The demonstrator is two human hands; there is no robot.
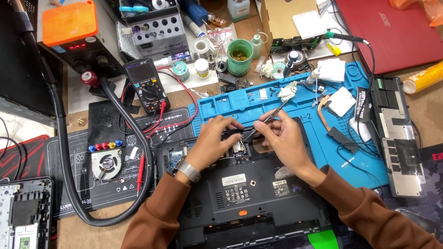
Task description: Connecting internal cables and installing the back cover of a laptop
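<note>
— Over the upturned black laptop base (pixel 241 195), what do the hands hold?
— Right hand (pixel 285 136) pinches tweezers (pixel 266 118) shut; left hand (pixel 213 137) rests fingertips inside the open bay.
— Containers nearby?
— Behind the blue mat (pixel 347 143), a green cup (pixel 239 56) holds brownish bits.
</note>
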